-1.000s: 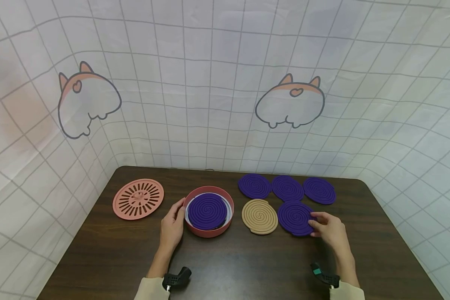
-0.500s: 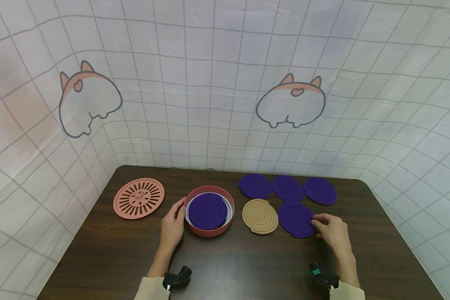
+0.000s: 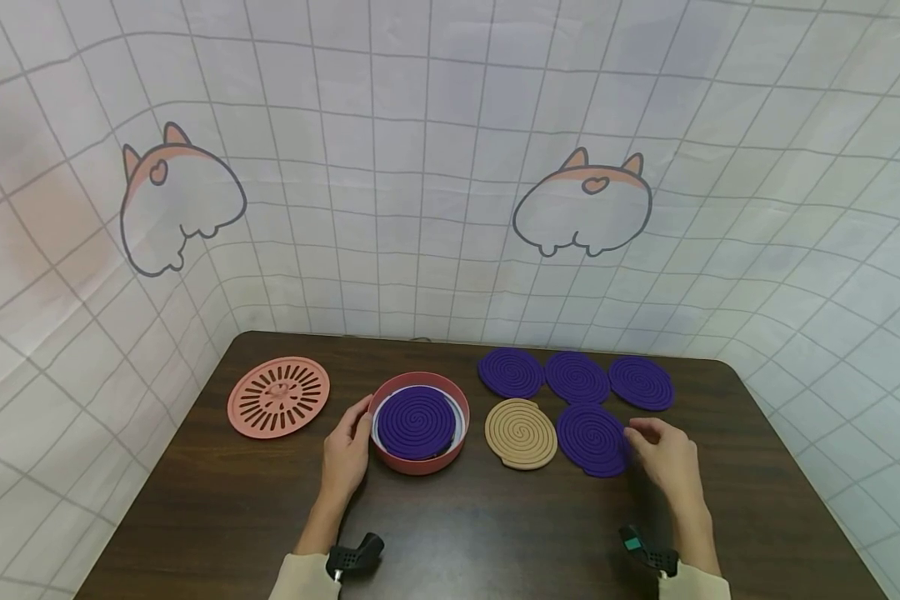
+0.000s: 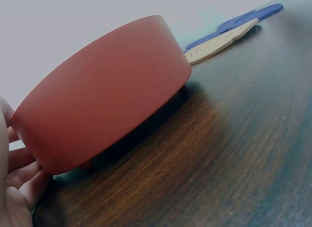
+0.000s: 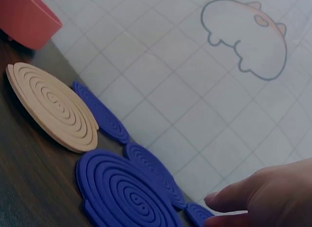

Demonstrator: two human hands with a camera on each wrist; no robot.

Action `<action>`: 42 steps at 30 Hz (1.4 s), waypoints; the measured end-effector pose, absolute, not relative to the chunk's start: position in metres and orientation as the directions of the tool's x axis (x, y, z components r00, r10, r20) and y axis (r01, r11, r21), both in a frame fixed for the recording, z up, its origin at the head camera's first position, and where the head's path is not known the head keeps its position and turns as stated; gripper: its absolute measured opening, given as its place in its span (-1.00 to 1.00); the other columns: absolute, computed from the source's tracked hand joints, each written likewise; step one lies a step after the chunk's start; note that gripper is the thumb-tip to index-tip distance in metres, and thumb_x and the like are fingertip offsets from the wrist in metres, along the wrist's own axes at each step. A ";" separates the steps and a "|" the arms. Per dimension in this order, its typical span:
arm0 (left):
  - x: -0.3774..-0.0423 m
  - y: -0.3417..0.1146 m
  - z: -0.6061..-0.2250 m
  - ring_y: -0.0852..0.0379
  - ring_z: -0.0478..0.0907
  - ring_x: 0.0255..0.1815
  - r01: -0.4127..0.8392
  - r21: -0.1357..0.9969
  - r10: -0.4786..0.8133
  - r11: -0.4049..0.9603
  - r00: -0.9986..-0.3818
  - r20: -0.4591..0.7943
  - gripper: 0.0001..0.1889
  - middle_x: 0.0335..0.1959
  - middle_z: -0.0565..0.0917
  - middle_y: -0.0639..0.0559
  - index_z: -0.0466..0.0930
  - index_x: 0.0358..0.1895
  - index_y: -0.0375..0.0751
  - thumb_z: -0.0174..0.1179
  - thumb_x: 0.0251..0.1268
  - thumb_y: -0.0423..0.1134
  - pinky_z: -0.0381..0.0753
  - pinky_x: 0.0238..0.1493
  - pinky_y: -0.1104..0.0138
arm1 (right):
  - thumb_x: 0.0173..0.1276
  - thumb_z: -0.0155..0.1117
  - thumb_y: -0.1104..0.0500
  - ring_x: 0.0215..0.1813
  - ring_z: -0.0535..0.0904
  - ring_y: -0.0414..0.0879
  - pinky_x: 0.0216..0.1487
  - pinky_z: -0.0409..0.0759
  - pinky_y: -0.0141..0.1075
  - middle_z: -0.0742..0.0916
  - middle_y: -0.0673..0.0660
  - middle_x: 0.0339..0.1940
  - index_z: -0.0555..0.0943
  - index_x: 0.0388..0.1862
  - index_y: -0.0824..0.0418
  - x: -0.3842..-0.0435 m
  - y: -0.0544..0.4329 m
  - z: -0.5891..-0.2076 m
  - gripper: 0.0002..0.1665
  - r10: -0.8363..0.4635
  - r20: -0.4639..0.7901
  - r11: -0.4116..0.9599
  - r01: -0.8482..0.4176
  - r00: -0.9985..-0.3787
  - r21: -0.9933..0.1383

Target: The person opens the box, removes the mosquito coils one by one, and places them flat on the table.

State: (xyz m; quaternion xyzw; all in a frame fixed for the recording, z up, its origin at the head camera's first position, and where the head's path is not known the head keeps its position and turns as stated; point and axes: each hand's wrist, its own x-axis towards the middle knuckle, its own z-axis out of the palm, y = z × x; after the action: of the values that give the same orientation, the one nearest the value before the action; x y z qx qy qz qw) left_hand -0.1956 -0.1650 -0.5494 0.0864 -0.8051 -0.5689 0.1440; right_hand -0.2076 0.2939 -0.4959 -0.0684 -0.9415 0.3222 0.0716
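My left hand (image 3: 347, 457) grips the left side of a round red mosquito coil box (image 3: 417, 467). In the left wrist view, fingers curl at the wall of the box (image 4: 105, 90) near its bottom edge. Inside lies a purple mosquito coil (image 3: 417, 422) over a whitish layer. My right hand (image 3: 669, 458) is at the right edge of another purple mosquito coil (image 3: 591, 439), which lies flat on the table. Thumb and forefinger stand apart in the right wrist view, with nothing seen between them; whether a fingertip touches the coil I cannot tell.
A tan mosquito coil (image 3: 521, 433) lies between the box and the front purple coil. Behind them, three purple coils (image 3: 576, 377) form a back row. At the far left is a slotted pink lid (image 3: 278, 398). A patterned curtain (image 3: 450, 208) hangs behind the dark table (image 3: 465, 533).
My right hand's fingers have drawn back slightly to the right from the front purple coil, which has turned or shifted a little. The left hand has stayed at the box.
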 end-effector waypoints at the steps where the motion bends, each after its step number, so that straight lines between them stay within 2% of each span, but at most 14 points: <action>1: -0.196 -0.165 -0.550 -0.04 0.48 0.40 0.026 0.941 -0.306 0.339 -0.942 0.136 -0.61 0.33 0.59 -0.05 0.53 0.34 -0.01 0.00 0.57 -0.10 0.46 0.39 -0.01 | 0.46 0.25 0.06 -0.13 0.74 0.15 -0.21 0.64 -0.18 0.79 0.33 -0.04 0.67 0.10 0.30 -0.208 0.293 -0.495 -0.60 0.182 0.109 0.786 0.078 -0.977 -0.614; 4: -0.196 -0.164 -0.550 -0.05 0.49 0.39 0.025 0.940 -0.316 0.341 -0.938 0.140 -0.61 0.33 0.60 -0.05 0.54 0.34 -0.02 0.01 0.57 -0.11 0.46 0.38 -0.02 | 0.47 0.22 0.02 0.05 0.68 0.27 -0.04 0.61 0.01 0.78 0.33 0.00 0.67 0.11 0.29 -0.208 0.290 -0.493 -0.58 0.201 0.148 0.785 0.069 -0.968 -0.616; 7: -0.196 -0.164 -0.550 -0.06 0.49 0.40 0.023 0.937 -0.315 0.348 -0.939 0.139 -0.61 0.33 0.60 -0.07 0.54 0.34 -0.03 0.00 0.57 -0.12 0.46 0.38 -0.03 | 0.49 0.19 -0.01 0.09 0.66 0.30 0.04 0.58 0.11 0.77 0.35 0.02 0.66 0.14 0.29 -0.207 0.286 -0.489 -0.55 0.221 0.165 0.768 0.067 -0.961 -0.636; 17: -0.194 -0.166 -0.549 -0.04 0.47 0.41 0.010 0.943 -0.296 0.331 -0.948 0.114 -0.61 0.34 0.59 -0.05 0.52 0.35 -0.01 0.00 0.58 -0.09 0.44 0.41 -0.01 | 0.46 0.23 0.04 0.07 0.67 0.30 0.11 0.54 0.14 0.77 0.36 -0.02 0.66 0.13 0.30 -0.211 0.278 -0.484 -0.58 0.262 0.236 0.742 0.038 -0.936 -0.669; 25: -0.193 -0.164 -0.549 -0.03 0.48 0.40 0.003 0.944 -0.308 0.331 -0.945 0.111 -0.61 0.32 0.60 -0.04 0.54 0.34 -0.01 0.02 0.56 -0.10 0.45 0.40 -0.01 | 0.46 0.23 0.06 0.09 0.67 0.27 0.13 0.54 0.11 0.77 0.36 0.00 0.63 0.17 0.31 -0.220 0.277 -0.491 -0.56 0.260 0.182 0.734 0.071 -0.948 -0.676; 33: -0.194 -0.164 -0.550 -0.02 0.51 0.38 0.025 0.936 -0.306 0.351 -0.942 0.140 -0.62 0.31 0.61 -0.03 0.55 0.33 0.01 0.03 0.56 -0.09 0.48 0.37 0.00 | 0.49 0.17 0.10 0.19 0.58 0.33 0.19 0.49 0.16 0.72 0.40 0.09 0.57 0.23 0.35 -0.225 0.284 -0.505 -0.54 0.239 0.064 0.734 0.138 -0.969 -0.664; 38: -0.195 -0.165 -0.550 -0.01 0.51 0.37 0.022 0.936 -0.309 0.351 -0.941 0.138 -0.63 0.30 0.62 -0.02 0.55 0.32 0.04 0.03 0.56 -0.09 0.48 0.36 0.01 | 0.48 0.15 0.13 0.25 0.53 0.40 0.25 0.44 0.21 0.70 0.42 0.12 0.56 0.22 0.38 -0.227 0.288 -0.515 -0.54 0.207 0.043 0.762 0.133 -0.977 -0.634; 42: -0.195 -0.165 -0.549 -0.02 0.51 0.37 0.018 0.937 -0.307 0.350 -0.942 0.133 -0.62 0.31 0.61 -0.03 0.55 0.33 0.03 0.03 0.56 -0.10 0.48 0.37 0.00 | 0.47 0.17 0.17 0.22 0.55 0.38 0.23 0.45 0.20 0.71 0.40 0.09 0.57 0.21 0.39 -0.228 0.291 -0.521 -0.57 0.199 0.051 0.767 0.123 -0.979 -0.630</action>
State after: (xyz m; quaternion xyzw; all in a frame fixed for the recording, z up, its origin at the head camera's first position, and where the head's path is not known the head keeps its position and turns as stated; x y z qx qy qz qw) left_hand -0.1952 -0.1652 -0.5495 0.0895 -0.8088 -0.5630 0.1444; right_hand -0.2283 0.2912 -0.5205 -0.0857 -0.9382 0.3303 0.0572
